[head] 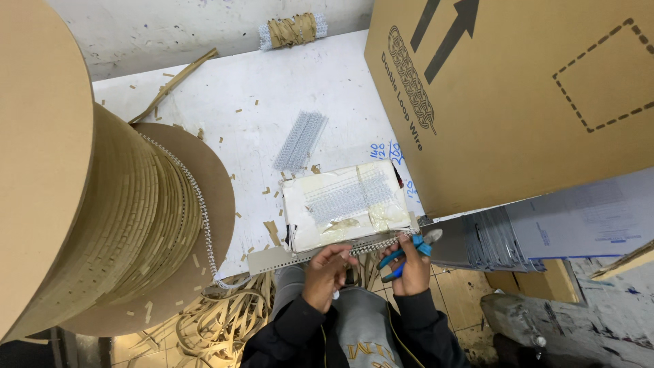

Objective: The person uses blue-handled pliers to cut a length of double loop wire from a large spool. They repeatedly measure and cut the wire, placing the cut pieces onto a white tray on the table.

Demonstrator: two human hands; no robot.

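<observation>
White painted tabletop (320, 82) fills the middle of the view, scuffed and dotted with small brown paper scraps. At nine o'clock a huge brown cardboard spool (88, 191) wound with paper-backed wire binding stands on edge, and a thin white looped wire strand (204, 225) runs off it toward the table's near edge. At two o'clock a large brown cardboard box (518, 95) sits on the table. A short strip of silvery double-loop wire (300, 141) lies near the table's centre, and a bundle of wire wrapped in brown paper (293, 30) rests at twelve o'clock against the pale wall. At six o'clock curls of brown paper backing (218, 320) pile on the tiled floor.

A cream tape-covered block (346, 203) sits at the near edge, with a grey metal guide rail (306, 255) just in front of it. The left hand (325, 271) reaches up from six o'clock, fingers curled and pinching the wire strand on the rail. The right hand (409, 262), just beside it toward four o'clock, is wrapped tightly around blue-handled cutting pliers (411, 251), whose tip points toward the block's right corner.
</observation>
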